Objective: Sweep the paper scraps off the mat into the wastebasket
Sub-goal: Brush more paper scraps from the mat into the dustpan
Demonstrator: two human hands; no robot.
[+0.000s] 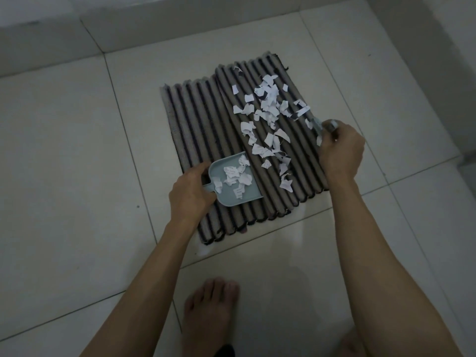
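A ribbed grey-and-black mat [206, 119] lies on the tiled floor. Several white paper scraps [268, 109] are strewn over its right half. My left hand [192, 191] grips the handle of a small pale-blue dustpan [247, 194] that rests on the mat near its front, with several scraps inside it. At the mat's right edge, my right hand [341, 150] is closed on a small brush [318, 124] whose blurred head sticks out toward the scraps. No wastebasket is in view.
Pale floor tiles [77, 150] surround the mat. A raised step or wall base [128, 29] runs along the back, and a wall [453, 73] stands on the right. My bare foot [211, 313] rests on the floor in front of the mat.
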